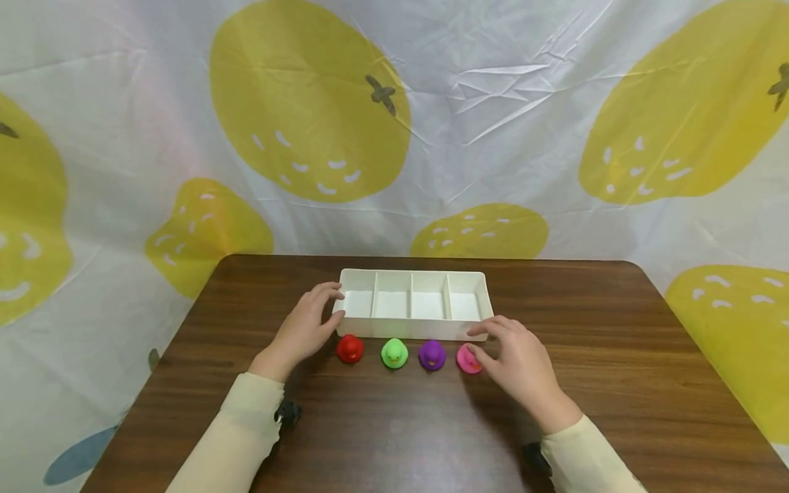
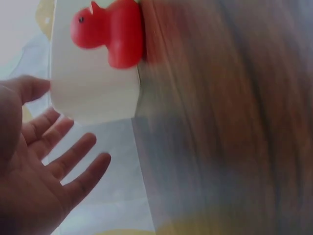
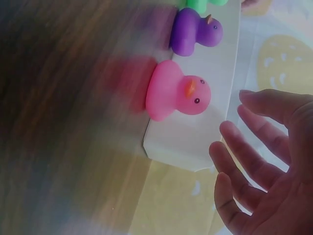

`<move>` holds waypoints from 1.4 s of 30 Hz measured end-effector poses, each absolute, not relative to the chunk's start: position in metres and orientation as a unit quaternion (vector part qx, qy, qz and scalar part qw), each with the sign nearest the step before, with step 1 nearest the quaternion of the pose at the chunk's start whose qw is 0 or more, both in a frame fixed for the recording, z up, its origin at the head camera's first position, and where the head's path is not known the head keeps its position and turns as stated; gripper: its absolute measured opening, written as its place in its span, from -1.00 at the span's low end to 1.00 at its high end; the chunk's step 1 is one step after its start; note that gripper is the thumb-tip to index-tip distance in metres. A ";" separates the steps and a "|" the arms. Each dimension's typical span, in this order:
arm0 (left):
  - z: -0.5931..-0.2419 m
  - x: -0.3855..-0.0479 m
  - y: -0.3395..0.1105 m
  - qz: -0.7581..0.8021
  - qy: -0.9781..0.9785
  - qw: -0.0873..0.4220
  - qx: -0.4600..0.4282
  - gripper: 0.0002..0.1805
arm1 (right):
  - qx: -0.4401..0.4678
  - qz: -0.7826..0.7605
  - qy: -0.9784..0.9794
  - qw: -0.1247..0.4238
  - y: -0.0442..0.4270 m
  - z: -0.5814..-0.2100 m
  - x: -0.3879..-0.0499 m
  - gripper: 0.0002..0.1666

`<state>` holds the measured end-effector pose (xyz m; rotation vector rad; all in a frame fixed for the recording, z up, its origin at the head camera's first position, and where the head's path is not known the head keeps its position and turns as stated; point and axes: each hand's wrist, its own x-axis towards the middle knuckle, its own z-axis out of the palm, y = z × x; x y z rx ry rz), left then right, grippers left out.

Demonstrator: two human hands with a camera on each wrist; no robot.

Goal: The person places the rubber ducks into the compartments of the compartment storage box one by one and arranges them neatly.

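Note:
A white tray (image 1: 382, 329) split into compartments stands on the table, with a row of rubber ducks before its front wall. From left to right they are a red duck (image 1: 350, 349), a green duck (image 1: 394, 353), a purple duck (image 1: 432, 355) and a pink duck (image 1: 468, 359). My left hand (image 1: 305, 327) is at the tray's left end, its fingers spread and loosely bent; whether they touch the rim I cannot tell. My right hand (image 1: 520, 359) hovers by the front right corner, partly covering the pink duck (image 3: 171, 93) in the head view. Neither hand holds anything.
The brown wooden table (image 1: 382, 438) ends at a back edge just behind the tray. Beyond it hangs a white cloth (image 1: 493, 157) printed with yellow fruit. Dark wrist devices show at both sleeves.

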<state>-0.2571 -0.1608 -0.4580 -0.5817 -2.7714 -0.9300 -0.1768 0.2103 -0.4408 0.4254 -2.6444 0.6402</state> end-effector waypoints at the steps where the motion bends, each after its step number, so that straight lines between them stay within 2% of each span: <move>1: -0.458 -0.259 -0.162 -0.319 -0.924 0.074 -0.197 -0.68 | 0.151 0.230 -0.943 0.190 0.211 -0.440 -0.177 -0.71; 7: -0.458 -0.269 -0.171 -0.334 -0.916 0.058 -0.215 -0.77 | 0.150 0.237 -0.946 0.164 0.214 -0.440 -0.178 -0.72; 21: -0.462 -0.276 -0.179 -0.330 -0.911 0.063 -0.240 -0.74 | 0.162 0.242 -0.951 0.103 0.218 -0.447 -0.180 -0.76; 29: -0.463 -0.277 -0.179 -0.348 -0.901 0.072 -0.248 -0.75 | 0.164 0.225 -0.958 0.066 0.223 -0.443 -0.180 -0.59; 42: -0.467 -0.276 -0.179 -0.360 -0.899 0.068 -0.238 -0.76 | 0.148 0.225 -0.962 0.047 0.224 -0.448 -0.181 -0.57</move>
